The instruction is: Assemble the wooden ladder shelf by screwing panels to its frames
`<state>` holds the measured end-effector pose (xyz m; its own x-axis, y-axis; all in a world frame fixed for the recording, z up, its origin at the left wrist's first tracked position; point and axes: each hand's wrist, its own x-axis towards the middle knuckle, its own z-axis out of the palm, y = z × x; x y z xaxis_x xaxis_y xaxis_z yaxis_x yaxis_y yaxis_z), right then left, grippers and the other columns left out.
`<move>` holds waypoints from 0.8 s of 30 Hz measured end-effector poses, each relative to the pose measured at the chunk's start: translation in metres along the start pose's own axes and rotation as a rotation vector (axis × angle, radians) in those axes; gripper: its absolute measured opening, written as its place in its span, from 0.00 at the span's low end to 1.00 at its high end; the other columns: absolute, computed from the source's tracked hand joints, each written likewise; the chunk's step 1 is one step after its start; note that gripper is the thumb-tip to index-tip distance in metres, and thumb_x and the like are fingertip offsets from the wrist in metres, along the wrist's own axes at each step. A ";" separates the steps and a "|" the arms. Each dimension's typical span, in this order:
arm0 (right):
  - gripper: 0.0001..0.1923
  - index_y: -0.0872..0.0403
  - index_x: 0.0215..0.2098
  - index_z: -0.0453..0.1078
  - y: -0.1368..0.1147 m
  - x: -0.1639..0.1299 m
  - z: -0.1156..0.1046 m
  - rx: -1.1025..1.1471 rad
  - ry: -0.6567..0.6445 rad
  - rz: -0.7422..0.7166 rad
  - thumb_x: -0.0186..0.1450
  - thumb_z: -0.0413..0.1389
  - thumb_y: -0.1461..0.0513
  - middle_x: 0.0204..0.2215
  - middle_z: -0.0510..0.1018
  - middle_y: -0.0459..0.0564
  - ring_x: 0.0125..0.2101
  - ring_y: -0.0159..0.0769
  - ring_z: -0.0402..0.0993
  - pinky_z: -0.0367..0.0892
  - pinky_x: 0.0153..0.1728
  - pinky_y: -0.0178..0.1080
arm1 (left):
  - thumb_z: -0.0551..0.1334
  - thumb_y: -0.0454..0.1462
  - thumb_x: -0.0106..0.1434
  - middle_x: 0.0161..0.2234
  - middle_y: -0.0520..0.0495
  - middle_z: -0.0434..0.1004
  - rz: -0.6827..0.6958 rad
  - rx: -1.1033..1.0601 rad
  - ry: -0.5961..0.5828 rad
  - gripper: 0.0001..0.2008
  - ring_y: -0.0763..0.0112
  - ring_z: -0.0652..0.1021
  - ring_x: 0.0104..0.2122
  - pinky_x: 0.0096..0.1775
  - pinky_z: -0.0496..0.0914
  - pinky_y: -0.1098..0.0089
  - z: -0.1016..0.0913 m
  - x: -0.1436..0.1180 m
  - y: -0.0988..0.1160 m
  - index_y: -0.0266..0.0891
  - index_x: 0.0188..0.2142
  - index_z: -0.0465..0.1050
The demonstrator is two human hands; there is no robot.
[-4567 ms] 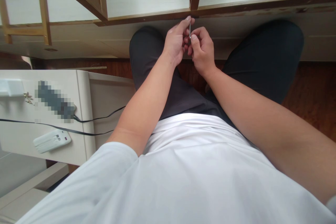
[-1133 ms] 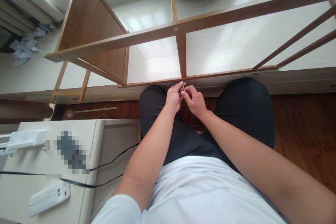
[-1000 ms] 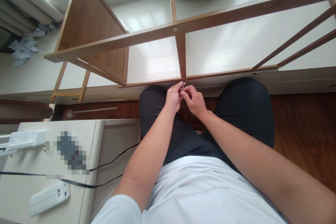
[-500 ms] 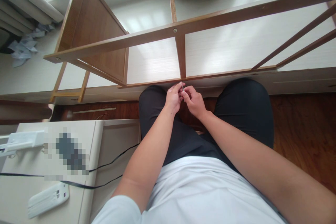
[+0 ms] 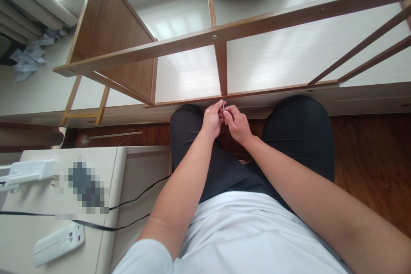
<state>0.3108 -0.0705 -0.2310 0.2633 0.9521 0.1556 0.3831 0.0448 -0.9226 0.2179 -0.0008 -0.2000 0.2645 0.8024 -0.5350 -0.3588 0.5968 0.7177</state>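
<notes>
My left hand (image 5: 211,120) and my right hand (image 5: 236,125) meet between my knees, both pinching a thin metal key (image 5: 223,105) that stands upright. Its top end sits at the near edge of a wooden shelf frame (image 5: 221,66), right under the foot of the frame's upright divider. The frame lies on its side on the floor, brown-edged with pale panels. What the key's tip enters is hidden by my fingers.
A pale cabinet (image 5: 122,167) stands at my left with a white power strip (image 5: 59,244), a black cable (image 5: 128,203) and a white plastic piece (image 5: 27,171) on it. Dark wood floor lies to the right. Crumpled paper (image 5: 27,58) lies far left.
Since 4.6 s ago the view has tilted up, showing more of the frame. Over the last second my hands stay on the key, with only small finger shifts.
</notes>
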 end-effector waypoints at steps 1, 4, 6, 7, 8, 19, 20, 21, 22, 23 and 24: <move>0.18 0.49 0.43 0.68 0.000 0.000 0.000 -0.001 0.000 0.001 0.75 0.46 0.47 0.28 0.79 0.47 0.28 0.40 0.77 0.67 0.32 0.38 | 0.72 0.41 0.59 0.21 0.56 0.67 0.000 0.000 0.000 0.10 0.80 0.68 0.19 0.21 0.62 0.76 0.000 0.000 0.000 0.36 0.32 0.77; 0.17 0.49 0.44 0.68 0.001 0.000 0.001 0.002 0.005 -0.003 0.76 0.46 0.47 0.28 0.79 0.47 0.28 0.40 0.77 0.67 0.32 0.38 | 0.73 0.41 0.58 0.22 0.56 0.67 -0.004 0.007 0.002 0.11 0.79 0.68 0.19 0.21 0.61 0.75 0.000 0.000 0.000 0.36 0.32 0.77; 0.16 0.49 0.43 0.68 0.001 -0.001 0.001 0.014 0.010 -0.012 0.76 0.46 0.48 0.28 0.79 0.47 0.28 0.40 0.77 0.67 0.32 0.38 | 0.73 0.42 0.58 0.22 0.56 0.67 -0.003 0.008 0.001 0.12 0.79 0.67 0.18 0.21 0.60 0.75 0.000 0.000 0.000 0.36 0.32 0.77; 0.16 0.49 0.43 0.68 0.001 -0.001 0.001 0.019 0.013 -0.015 0.76 0.46 0.49 0.28 0.79 0.47 0.28 0.39 0.77 0.67 0.32 0.38 | 0.74 0.42 0.57 0.22 0.56 0.67 0.000 0.009 -0.002 0.12 0.79 0.67 0.18 0.20 0.59 0.75 0.000 0.000 0.000 0.36 0.32 0.77; 0.16 0.49 0.43 0.68 0.002 -0.001 0.002 0.023 0.014 -0.015 0.76 0.46 0.49 0.28 0.79 0.47 0.28 0.39 0.77 0.67 0.32 0.38 | 0.74 0.42 0.57 0.21 0.56 0.66 0.003 0.009 -0.008 0.12 0.79 0.67 0.18 0.20 0.59 0.74 0.000 0.001 -0.001 0.36 0.32 0.77; 0.18 0.49 0.43 0.68 0.002 -0.002 0.002 0.038 0.022 0.004 0.77 0.43 0.48 0.24 0.76 0.44 0.26 0.37 0.75 0.68 0.33 0.37 | 0.74 0.43 0.57 0.21 0.56 0.65 0.001 0.013 -0.023 0.13 0.79 0.67 0.18 0.18 0.58 0.74 0.000 0.001 -0.001 0.37 0.31 0.76; 0.18 0.49 0.43 0.68 0.002 -0.002 0.002 0.039 0.023 0.005 0.76 0.44 0.48 0.24 0.76 0.44 0.26 0.37 0.75 0.68 0.33 0.37 | 0.74 0.43 0.57 0.21 0.56 0.65 0.001 0.013 -0.023 0.13 0.79 0.67 0.18 0.18 0.58 0.74 0.000 0.001 -0.001 0.37 0.31 0.76; 0.18 0.49 0.43 0.68 0.002 -0.002 0.002 0.040 0.024 0.005 0.76 0.44 0.48 0.24 0.76 0.44 0.26 0.37 0.75 0.68 0.33 0.37 | 0.74 0.43 0.57 0.21 0.56 0.65 0.002 0.017 -0.023 0.13 0.79 0.67 0.18 0.18 0.58 0.74 0.000 0.001 -0.001 0.37 0.31 0.76; 0.18 0.49 0.43 0.68 0.001 -0.002 0.002 0.041 0.024 0.006 0.76 0.44 0.48 0.24 0.76 0.44 0.26 0.37 0.75 0.68 0.33 0.37 | 0.73 0.43 0.57 0.21 0.56 0.66 0.003 0.024 -0.022 0.13 0.79 0.67 0.18 0.18 0.58 0.74 0.000 0.001 -0.001 0.37 0.32 0.76; 0.18 0.49 0.43 0.67 0.001 -0.002 0.002 0.044 0.023 0.007 0.76 0.44 0.48 0.24 0.76 0.44 0.26 0.37 0.75 0.68 0.33 0.38 | 0.73 0.43 0.57 0.21 0.56 0.66 0.005 0.031 -0.021 0.13 0.79 0.67 0.18 0.18 0.58 0.74 0.000 0.001 -0.001 0.37 0.32 0.76; 0.18 0.49 0.42 0.67 0.001 -0.002 0.002 0.048 0.023 0.008 0.76 0.43 0.48 0.24 0.76 0.45 0.26 0.37 0.74 0.68 0.33 0.38 | 0.73 0.43 0.58 0.21 0.56 0.66 0.007 0.035 -0.021 0.13 0.79 0.67 0.18 0.18 0.59 0.74 0.000 0.001 -0.001 0.37 0.32 0.77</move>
<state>0.3085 -0.0715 -0.2327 0.2866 0.9454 0.1552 0.3384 0.0517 -0.9396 0.2186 -0.0005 -0.2012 0.2811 0.8064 -0.5202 -0.3294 0.5902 0.7370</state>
